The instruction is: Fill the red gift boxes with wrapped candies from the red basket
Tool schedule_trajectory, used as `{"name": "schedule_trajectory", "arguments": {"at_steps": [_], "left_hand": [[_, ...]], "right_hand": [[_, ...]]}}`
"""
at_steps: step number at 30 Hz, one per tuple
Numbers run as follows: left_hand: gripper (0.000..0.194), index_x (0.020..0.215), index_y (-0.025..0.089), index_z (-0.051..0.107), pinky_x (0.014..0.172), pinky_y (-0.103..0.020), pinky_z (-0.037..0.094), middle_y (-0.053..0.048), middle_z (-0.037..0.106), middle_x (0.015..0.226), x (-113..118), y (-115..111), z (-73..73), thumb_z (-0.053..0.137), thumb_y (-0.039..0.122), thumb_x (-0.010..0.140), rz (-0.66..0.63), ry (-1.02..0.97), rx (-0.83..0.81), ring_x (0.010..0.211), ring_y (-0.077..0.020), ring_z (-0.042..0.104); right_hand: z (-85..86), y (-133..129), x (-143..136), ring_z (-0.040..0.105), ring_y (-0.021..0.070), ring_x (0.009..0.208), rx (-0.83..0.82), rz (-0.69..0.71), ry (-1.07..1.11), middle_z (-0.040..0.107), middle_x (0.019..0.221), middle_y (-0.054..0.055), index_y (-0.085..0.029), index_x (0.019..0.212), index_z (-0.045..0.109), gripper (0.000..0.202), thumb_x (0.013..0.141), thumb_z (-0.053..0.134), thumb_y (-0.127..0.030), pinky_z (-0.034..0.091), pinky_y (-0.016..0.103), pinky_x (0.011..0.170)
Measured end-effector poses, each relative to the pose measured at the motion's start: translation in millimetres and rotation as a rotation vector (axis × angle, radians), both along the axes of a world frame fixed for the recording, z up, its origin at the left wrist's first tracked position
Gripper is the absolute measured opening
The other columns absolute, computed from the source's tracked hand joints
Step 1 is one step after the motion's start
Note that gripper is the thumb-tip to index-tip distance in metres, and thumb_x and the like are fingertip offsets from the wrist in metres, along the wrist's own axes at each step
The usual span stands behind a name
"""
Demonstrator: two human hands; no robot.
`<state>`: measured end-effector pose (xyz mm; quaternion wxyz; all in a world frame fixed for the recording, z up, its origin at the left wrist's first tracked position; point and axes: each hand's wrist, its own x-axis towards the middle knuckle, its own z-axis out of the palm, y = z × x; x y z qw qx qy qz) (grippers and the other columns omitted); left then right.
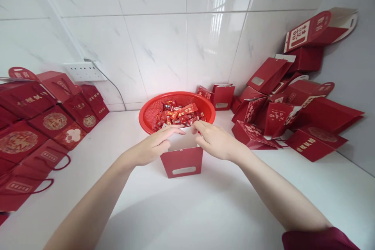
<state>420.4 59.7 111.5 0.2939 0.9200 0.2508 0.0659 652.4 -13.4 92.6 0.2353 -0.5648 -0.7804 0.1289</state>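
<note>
A red paper gift box [183, 164] stands upright on the white tabletop, its white-lined top open and a pale oval window low on its front. Around the left side of its rim, my left hand [154, 144] grips the card, index finger reaching along the back edge. My right hand [215, 138] has its bent fingers closed on the right rim; its fingertips are partly hidden. Just behind the box sits a red plastic basket [146, 105] with several wrapped candies [183, 114] in it. The inside bottom of the box is out of sight.
Red gift boxes [54, 119] are stacked at the left, some with cord handles. Folded and open red boxes [278, 119] pile up at the right against the wall. A small red box [222, 95] stands beside the basket. A cable runs from the wall socket [84, 72].
</note>
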Motion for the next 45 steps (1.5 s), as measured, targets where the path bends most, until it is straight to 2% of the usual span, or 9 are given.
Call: {"name": "schedule_trajectory", "arguments": {"at_steps": [5, 12, 19, 22, 29, 32, 34, 40, 45], "left_hand": [[0.058, 0.144, 0.026, 0.043, 0.121, -0.042, 0.029, -0.001, 0.032, 0.160, -1.0, -6.2, 1.5, 0.029, 0.010, 0.090, 0.001, 0.032, 0.056, 0.147, -0.0211, 0.030], [0.059, 0.150, 0.032, 0.037, 0.121, -0.040, 0.030, 0.004, 0.033, 0.159, -5.7, -25.4, 7.4, 0.035, 0.014, 0.095, 0.028, 0.112, 0.243, 0.145, -0.0220, 0.034], [0.052, 0.143, 0.036, 0.046, 0.117, -0.038, 0.036, 0.003, 0.037, 0.157, -27.7, -41.7, 26.3, 0.059, 0.036, 0.093, -0.140, 0.178, 0.318, 0.142, -0.0242, 0.041], [0.059, 0.146, 0.036, 0.043, 0.116, -0.038, 0.038, 0.003, 0.038, 0.157, -32.4, -47.2, 28.2, 0.063, 0.039, 0.091, -0.172, 0.209, 0.309, 0.142, -0.0242, 0.041], [0.069, 0.150, 0.039, 0.035, 0.112, -0.038, 0.040, 0.003, 0.040, 0.156, -31.2, -45.6, 28.9, 0.065, 0.044, 0.088, -0.204, 0.218, 0.329, 0.139, -0.0253, 0.045], [0.066, 0.149, 0.039, 0.036, 0.110, -0.037, 0.041, 0.003, 0.043, 0.154, -32.2, -45.3, 28.3, 0.063, 0.047, 0.089, -0.203, 0.233, 0.354, 0.137, -0.0247, 0.047], [0.054, 0.142, 0.037, 0.045, 0.107, -0.036, 0.042, 0.003, 0.046, 0.152, -32.5, -46.5, 27.8, 0.061, 0.047, 0.091, -0.187, 0.240, 0.379, 0.134, -0.0240, 0.051], [0.023, 0.102, 0.028, 0.065, 0.085, -0.038, 0.051, 0.000, 0.068, 0.121, -29.5, -52.9, 27.6, 0.055, 0.047, 0.094, -0.049, 0.255, 0.469, 0.101, -0.0230, 0.066], [0.018, 0.089, 0.024, 0.069, 0.079, -0.038, 0.053, -0.001, 0.073, 0.109, -25.0, -59.6, 22.1, 0.052, 0.029, 0.095, -0.050, 0.196, 0.606, 0.091, -0.0225, 0.069]], "right_hand": [[0.7, -4.6, 1.8, 0.056, 0.0191, 0.088, -0.016, 0.087, 0.025, 0.060, 0.099, 0.006, -0.018, 0.099, 0.052, 0.020, 0.096, 0.032, -0.017, 0.043, 0.032, 0.076], [8.1, -21.9, -7.0, 0.061, 0.0206, 0.087, 0.015, 0.042, -0.152, 0.061, 0.104, 0.010, -0.014, 0.105, 0.054, 0.022, 0.098, 0.034, -0.016, 0.049, 0.034, 0.077], [8.9, -61.6, -29.9, 0.067, 0.0305, 0.094, 0.186, 0.152, -0.506, 0.049, 0.141, 0.022, -0.007, 0.129, 0.053, 0.035, 0.100, 0.040, -0.023, 0.057, 0.046, 0.075], [10.5, -71.8, -33.2, 0.068, 0.0325, 0.093, 0.208, 0.189, -0.557, 0.053, 0.138, 0.022, -0.007, 0.129, 0.055, 0.038, 0.098, 0.051, -0.029, 0.059, 0.047, 0.072], [11.2, -70.5, -29.6, 0.070, 0.0291, 0.082, 0.178, 0.111, -0.518, 0.057, 0.136, 0.019, -0.012, 0.116, 0.060, 0.037, 0.093, 0.061, -0.041, 0.060, 0.045, 0.067], [11.2, -70.6, -28.3, 0.070, 0.0275, 0.075, 0.223, 0.103, -0.536, 0.061, 0.130, 0.018, -0.012, 0.110, 0.062, 0.032, 0.093, 0.060, -0.039, 0.058, 0.044, 0.062], [10.8, -70.5, -27.6, 0.069, 0.0267, 0.072, 0.265, 0.110, -0.548, 0.064, 0.125, 0.017, -0.013, 0.106, 0.063, 0.026, 0.093, 0.060, -0.035, 0.056, 0.042, 0.059], [10.0, -68.1, -23.3, 0.063, 0.0216, 0.061, 0.297, 0.115, -0.536, 0.070, 0.091, 0.007, -0.017, 0.086, 0.064, 0.008, 0.092, 0.062, -0.023, 0.044, 0.036, 0.057], [11.7, -67.1, -22.5, 0.053, 0.0168, 0.054, 0.260, 0.171, -0.463, 0.063, 0.069, -0.001, -0.019, 0.069, 0.059, 0.022, 0.083, 0.068, -0.005, 0.032, 0.034, 0.054]]}}
